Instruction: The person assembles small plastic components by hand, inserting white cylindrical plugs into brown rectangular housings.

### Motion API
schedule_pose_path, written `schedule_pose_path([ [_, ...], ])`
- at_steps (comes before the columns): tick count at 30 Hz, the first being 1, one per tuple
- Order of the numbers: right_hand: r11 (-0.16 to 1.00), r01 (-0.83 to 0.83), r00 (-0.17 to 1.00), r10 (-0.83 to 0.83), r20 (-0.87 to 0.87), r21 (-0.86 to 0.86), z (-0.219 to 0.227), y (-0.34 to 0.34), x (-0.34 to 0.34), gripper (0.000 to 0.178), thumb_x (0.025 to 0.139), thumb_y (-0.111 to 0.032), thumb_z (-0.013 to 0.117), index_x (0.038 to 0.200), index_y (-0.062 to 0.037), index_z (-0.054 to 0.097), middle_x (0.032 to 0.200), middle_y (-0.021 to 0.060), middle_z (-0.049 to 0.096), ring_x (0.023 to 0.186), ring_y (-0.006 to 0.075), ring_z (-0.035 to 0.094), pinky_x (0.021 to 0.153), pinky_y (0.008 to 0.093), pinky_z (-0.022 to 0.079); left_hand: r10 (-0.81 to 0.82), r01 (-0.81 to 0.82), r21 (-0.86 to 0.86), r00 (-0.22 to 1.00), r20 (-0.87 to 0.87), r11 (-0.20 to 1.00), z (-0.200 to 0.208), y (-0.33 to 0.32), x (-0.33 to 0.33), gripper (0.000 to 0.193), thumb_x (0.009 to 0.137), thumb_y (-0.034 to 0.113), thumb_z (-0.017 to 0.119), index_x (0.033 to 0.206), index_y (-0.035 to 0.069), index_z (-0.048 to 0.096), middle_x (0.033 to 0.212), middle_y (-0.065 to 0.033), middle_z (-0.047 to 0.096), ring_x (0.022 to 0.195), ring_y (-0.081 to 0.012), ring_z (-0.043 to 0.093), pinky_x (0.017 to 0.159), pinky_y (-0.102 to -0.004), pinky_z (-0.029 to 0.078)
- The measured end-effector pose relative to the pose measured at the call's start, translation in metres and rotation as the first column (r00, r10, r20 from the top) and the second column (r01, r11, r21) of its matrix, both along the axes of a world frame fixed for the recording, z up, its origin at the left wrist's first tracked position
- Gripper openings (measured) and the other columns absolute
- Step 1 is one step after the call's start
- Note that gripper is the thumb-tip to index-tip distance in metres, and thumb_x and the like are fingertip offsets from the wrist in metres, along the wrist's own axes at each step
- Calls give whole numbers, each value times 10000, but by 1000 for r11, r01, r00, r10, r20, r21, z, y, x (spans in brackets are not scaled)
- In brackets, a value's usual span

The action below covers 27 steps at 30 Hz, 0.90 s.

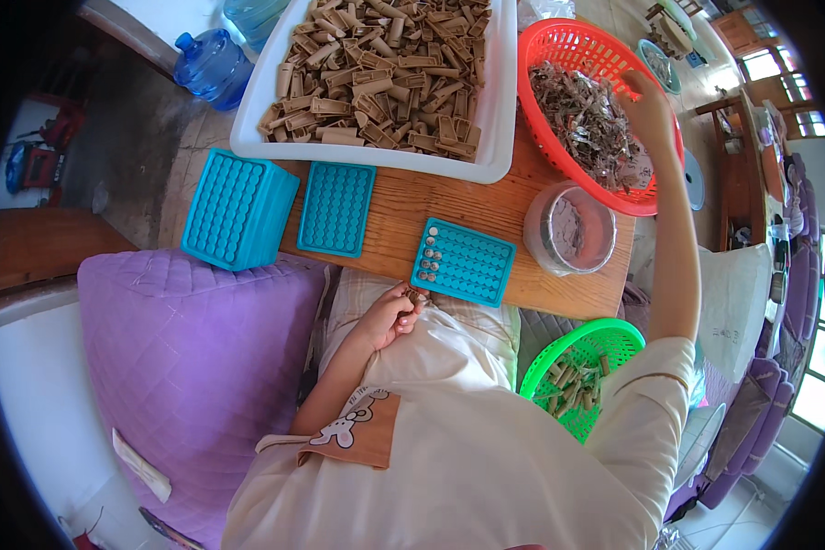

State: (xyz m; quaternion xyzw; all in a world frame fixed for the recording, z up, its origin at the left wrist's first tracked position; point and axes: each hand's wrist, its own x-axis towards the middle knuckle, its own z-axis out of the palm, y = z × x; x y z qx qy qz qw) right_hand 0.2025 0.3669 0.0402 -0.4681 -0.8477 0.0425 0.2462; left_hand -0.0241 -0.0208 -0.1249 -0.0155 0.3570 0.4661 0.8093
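Note:
My left hand (390, 319) is closed in front of my lap, just below the table's near edge. Small brownish pieces (416, 298), whose kind I cannot make out, poke from its fingers. Close by lies a teal tray (472, 266) with rows of round cups; several at its left end hold small round pieces (428, 253). My right arm stretches far right, and my right hand (649, 105) is over a red plastic basket (547, 124) heaped with shiny crumpled strips (582, 119). Its fingers curl down at the strips; what they grip, if anything, is hidden.
A white tub (367, 157) full of tan plastic pieces (376, 78) stands at the back. Another teal tray (336, 209) and a teal stack (234, 211) sit left. Right are a round container (585, 247) of greyish powder and a green basket (568, 423). A purple cushion (192, 367) flanks me.

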Motion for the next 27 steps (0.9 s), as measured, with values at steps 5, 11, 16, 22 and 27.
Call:
schedule_pose_path([
  [5,979,107,840,3,543,-172,-61,-27,-14,748,528,-201,673,1189,-128,329,1109,237,414,1015,344,443,836,416,365,24,-24,-11,1000,6,1000,1,-2,-2,242,694,-11,367,924,40,417,684,-35,446,428,-54,318,363,-173,248],
  [11,986,-6,952,56,300,-168,-54,-9,9,530,604,-115,614,1091,-77,407,1023,236,448,954,386,452,792,417,389,-10,9,15,1000,10,1000,-1,3,-2,233,700,-8,368,924,36,414,676,-36,448,425,-52,321,360,-175,247],
  [16,1000,12,1000,-12,26,1,26,0,5,475,657,-155,626,1086,-69,440,844,130,550,742,236,536,660,324,428,8,-8,0,1000,8,1000,1,-1,-4,232,700,-10,369,922,35,417,670,-29,450,425,-48,322,361,-171,245],
  [22,997,-53,981,62,-184,57,151,-15,3,511,738,-108,554,1206,-122,348,904,49,539,719,109,504,628,228,413,-14,14,18,1000,7,1000,-1,1,-4,233,700,-10,372,924,33,416,666,-29,444,425,-49,316,364,-170,246],
  [27,929,-83,996,86,6,361,39,31,40,407,685,-156,580,1066,-67,464,884,121,573,729,238,569,655,319,445,-21,21,21,1000,-1,1000,3,2,-3,244,696,-12,372,932,36,416,678,-33,443,429,-49,317,366,-170,247],
])
